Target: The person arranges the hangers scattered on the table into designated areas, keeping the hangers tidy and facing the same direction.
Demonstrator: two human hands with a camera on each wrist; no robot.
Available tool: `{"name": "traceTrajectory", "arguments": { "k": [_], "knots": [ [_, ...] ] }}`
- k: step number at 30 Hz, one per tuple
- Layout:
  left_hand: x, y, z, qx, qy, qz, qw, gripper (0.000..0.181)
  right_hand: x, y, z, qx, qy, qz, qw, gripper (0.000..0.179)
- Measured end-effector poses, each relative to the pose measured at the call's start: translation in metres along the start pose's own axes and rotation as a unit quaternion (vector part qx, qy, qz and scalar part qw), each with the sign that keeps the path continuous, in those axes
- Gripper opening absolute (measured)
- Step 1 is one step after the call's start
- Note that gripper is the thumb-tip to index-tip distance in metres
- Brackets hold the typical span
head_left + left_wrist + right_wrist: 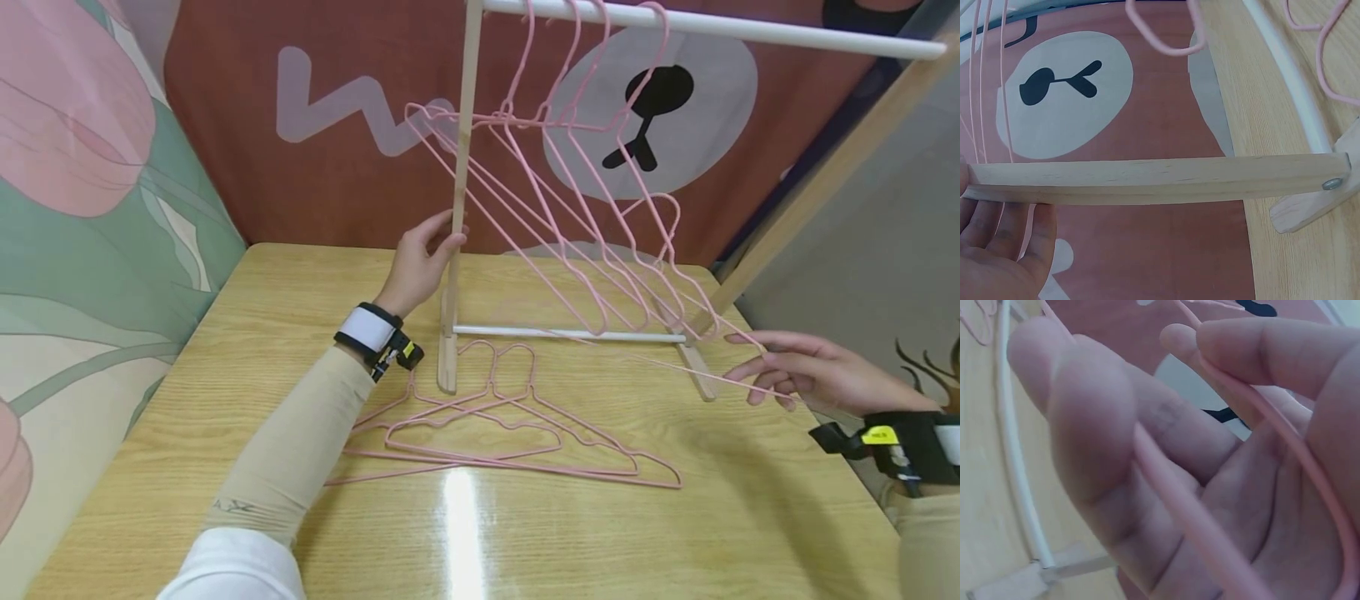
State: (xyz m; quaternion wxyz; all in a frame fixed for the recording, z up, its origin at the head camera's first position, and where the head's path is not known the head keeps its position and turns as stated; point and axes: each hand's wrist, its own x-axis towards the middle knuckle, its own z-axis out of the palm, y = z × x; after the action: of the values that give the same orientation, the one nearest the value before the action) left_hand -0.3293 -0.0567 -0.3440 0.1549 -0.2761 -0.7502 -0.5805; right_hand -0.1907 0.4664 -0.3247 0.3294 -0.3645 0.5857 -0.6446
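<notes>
My left hand (415, 265) grips the left wooden upright (462, 158) of a small clothes rack, thumb on the near side. In the left wrist view the fingers of the left hand (1013, 250) show against this upright (1147, 181). Out at the right, my right hand (836, 371) holds a pink clothes hanger (675, 367) by one end, its hook pointing up below the hung ones. The right wrist view has the hanger (1191, 515) running between the fingertips and along the palm. Several pink hangers (507, 108) hang from the white top rod (750, 29).
Several more pink hangers (540, 471) lie overlapping on the wooden table (600, 542), in front of the rack. A lower white rod (645, 337) joins the rack's feet. The right upright (825, 196) stands at the table's right edge. A patterned cloth (337, 192) hangs behind.
</notes>
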Motion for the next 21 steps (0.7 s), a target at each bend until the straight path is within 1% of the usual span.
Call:
{"name": "traceTrajectory", "arguments": {
  "k": [2, 3, 6, 7, 9, 11, 14, 16, 18, 21],
  "knots": [
    [0.0, 0.001, 0.0, 0.001, 0.0, 0.0, 1.0, 0.039, -0.003, -0.006, -0.001, -0.018, 0.006, -0.002, 0.9998, 0.062],
    [0.0, 0.001, 0.0, 0.001, 0.0, -0.001, 1.0, 0.039, -0.004, -0.009, -0.002, -0.035, 0.011, -0.004, 0.9993, 0.062],
    [0.0, 0.0, 0.0, 0.002, 0.0, -0.003, 1.0, 0.04, -0.007, -0.018, -0.001, -0.086, 0.043, 0.001, 0.9954, 0.063],
    [0.0, 0.0, 0.0, 0.003, -0.001, -0.004, 1.0, 0.04, -0.008, -0.021, 0.0, -0.095, 0.054, 0.004, 0.9939, 0.064],
    [0.001, -0.001, 0.001, 0.002, -0.001, -0.002, 1.0, 0.04, -0.009, -0.026, 0.001, -0.093, 0.066, 0.0, 0.9935, 0.064],
    [0.001, -0.001, 0.001, 0.002, -0.001, 0.0, 1.0, 0.039, -0.009, -0.033, 0.001, -0.067, 0.072, -0.005, 0.9951, 0.064],
    [0.0, -0.001, 0.001, -0.002, 0.0, 0.003, 1.0, 0.039, -0.009, -0.044, 0.0, -0.043, 0.081, -0.014, 0.9957, 0.063],
    [0.0, -0.001, 0.001, -0.005, 0.001, 0.004, 1.0, 0.039, -0.009, -0.052, 0.0, -0.06, 0.1, -0.013, 0.9931, 0.063],
    [0.0, -0.001, 0.001, -0.005, 0.001, 0.005, 1.0, 0.039, -0.008, -0.061, 0.001, -0.095, 0.124, -0.011, 0.9876, 0.062],
    [0.0, -0.001, 0.001, -0.006, 0.002, 0.004, 1.0, 0.039, -0.006, -0.071, 0.001, -0.135, 0.145, -0.024, 0.9799, 0.06]
  ]
}}
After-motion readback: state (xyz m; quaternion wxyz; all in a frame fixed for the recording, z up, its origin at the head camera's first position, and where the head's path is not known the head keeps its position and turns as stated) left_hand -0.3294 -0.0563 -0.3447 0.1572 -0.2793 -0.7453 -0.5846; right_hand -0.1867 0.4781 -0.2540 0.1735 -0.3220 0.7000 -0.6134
